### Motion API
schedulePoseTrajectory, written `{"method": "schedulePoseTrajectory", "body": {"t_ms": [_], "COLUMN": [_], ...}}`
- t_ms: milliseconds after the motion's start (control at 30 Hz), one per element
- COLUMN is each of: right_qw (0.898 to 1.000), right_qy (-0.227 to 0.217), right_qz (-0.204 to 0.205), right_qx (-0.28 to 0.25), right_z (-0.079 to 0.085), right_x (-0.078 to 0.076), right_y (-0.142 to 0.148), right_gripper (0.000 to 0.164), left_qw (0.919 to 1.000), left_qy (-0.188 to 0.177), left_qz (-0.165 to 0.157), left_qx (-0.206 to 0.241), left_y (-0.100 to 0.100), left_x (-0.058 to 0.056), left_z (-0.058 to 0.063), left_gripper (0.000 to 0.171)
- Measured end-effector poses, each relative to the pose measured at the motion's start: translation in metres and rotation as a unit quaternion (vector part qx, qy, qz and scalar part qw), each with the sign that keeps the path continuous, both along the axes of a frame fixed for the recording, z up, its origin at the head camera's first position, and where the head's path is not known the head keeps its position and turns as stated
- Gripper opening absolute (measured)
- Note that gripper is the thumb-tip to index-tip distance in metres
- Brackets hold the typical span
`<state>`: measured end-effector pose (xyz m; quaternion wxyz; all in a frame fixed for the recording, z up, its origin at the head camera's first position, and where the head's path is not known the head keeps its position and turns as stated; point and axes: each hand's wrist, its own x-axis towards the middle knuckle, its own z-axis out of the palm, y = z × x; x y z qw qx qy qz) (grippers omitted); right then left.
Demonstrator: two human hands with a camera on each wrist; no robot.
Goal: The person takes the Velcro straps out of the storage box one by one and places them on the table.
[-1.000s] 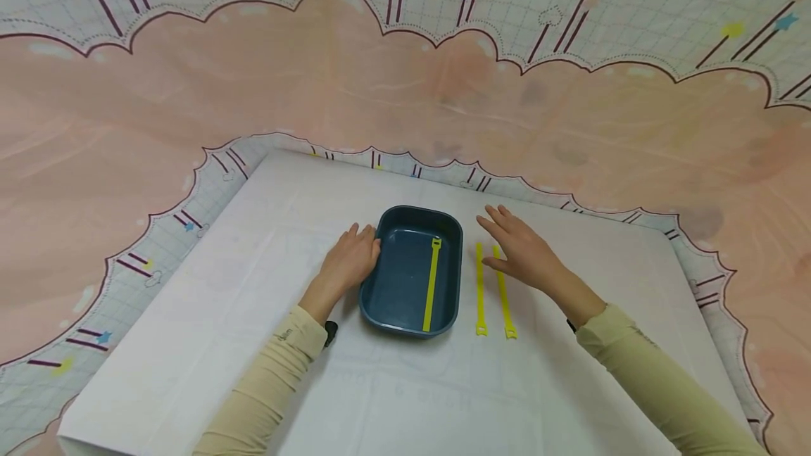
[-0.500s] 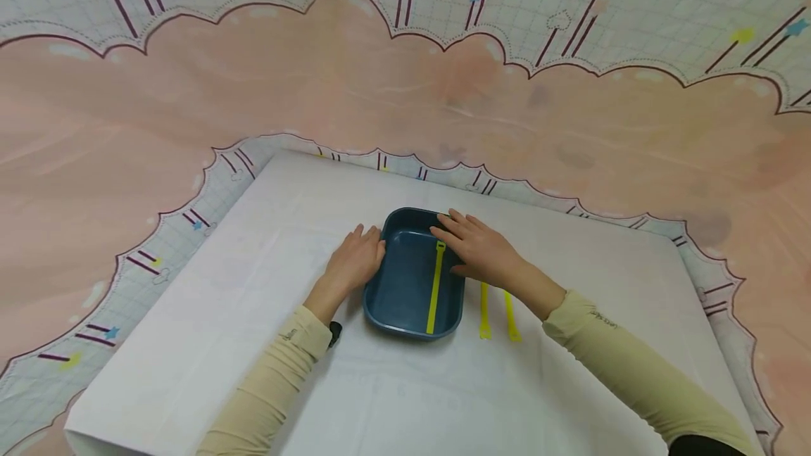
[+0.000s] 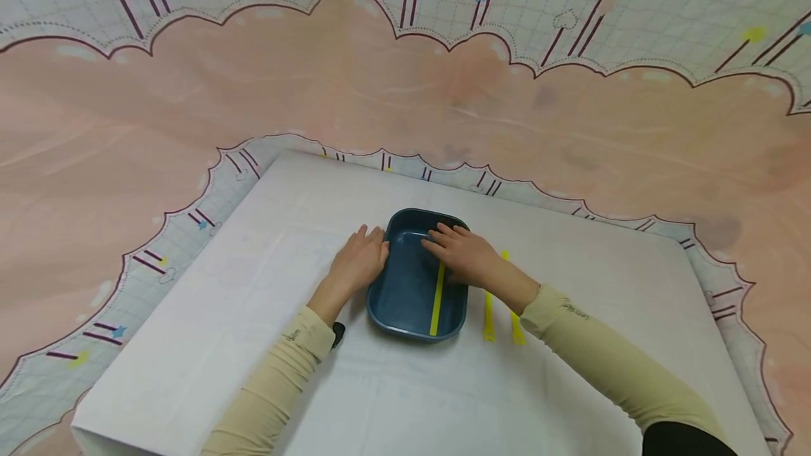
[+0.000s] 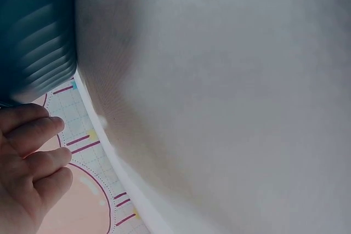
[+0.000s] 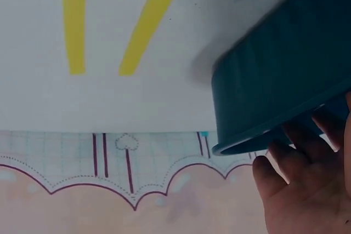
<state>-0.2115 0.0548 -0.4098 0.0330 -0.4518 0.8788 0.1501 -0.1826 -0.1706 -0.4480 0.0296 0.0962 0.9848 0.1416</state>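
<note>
A dark blue rectangular tray [image 3: 402, 294] stands on the white table, with one yellow cable strap [image 3: 437, 305] lying lengthwise inside it. My left hand [image 3: 359, 259] rests against the tray's left side; its fingers bend slightly beside the ribbed wall in the left wrist view, thumb unseen. Over the tray's right rim reaches my right hand [image 3: 465, 255], fingers spread and relaxed, covering the strap's slotted end. Whether it touches the strap is hidden. To the right of the tray lie two more yellow straps, a nearer one [image 5: 75, 26] and a slanted one [image 5: 151, 26] in the right wrist view.
The white tabletop [image 3: 253, 315] extends around the tray on all sides. Behind its far edge hangs a patterned pink and white cloth [image 3: 355, 76]. A black object [image 3: 338, 334] sits at the left wrist.
My right hand has moved left from above the loose straps to over the tray, and its fingers now reach inside. The left hand stays at the tray's left side.
</note>
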Motion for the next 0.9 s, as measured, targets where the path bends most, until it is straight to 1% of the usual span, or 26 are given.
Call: {"method": "schedulePoseTrajectory", "body": {"t_ms": [167, 300, 367, 500, 867, 900], "right_qw": [1.0, 0.998, 0.998, 0.999, 0.999, 0.999], "right_qy": [0.008, -0.002, -0.006, -0.007, -0.011, -0.008], "right_qz": [0.003, -0.006, -0.01, -0.014, -0.043, -0.042], "right_qx": [0.03, 0.06, 0.064, 0.051, 0.001, -0.007], "right_z": [-0.007, -0.012, -0.014, -0.017, -0.023, -0.026], "right_x": [0.001, 0.003, 0.004, 0.002, -0.002, -0.004], "right_y": [-0.008, -0.017, -0.021, -0.028, -0.043, -0.043], "right_gripper": [0.08, 0.081, 0.08, 0.076, 0.065, 0.064], "left_qw": [1.0, 1.0, 1.0, 0.9999, 1.0, 1.0], "left_qy": [0.0, 0.002, 0.007, 0.009, 0.001, 0.0], "left_qz": [-0.001, -0.003, -0.004, -0.005, -0.005, -0.004], "left_qx": [0.002, 0.001, 0.001, -0.003, 0.001, 0.001], "left_y": [0.001, 0.001, 0.001, 0.001, 0.001, 0.001], "left_x": [0.001, 0.002, 0.001, 0.001, -0.001, -0.001], "left_z": [0.001, 0.001, 0.001, 0.001, -0.002, -0.002], "left_gripper": [0.049, 0.049, 0.048, 0.048, 0.048, 0.048]}}
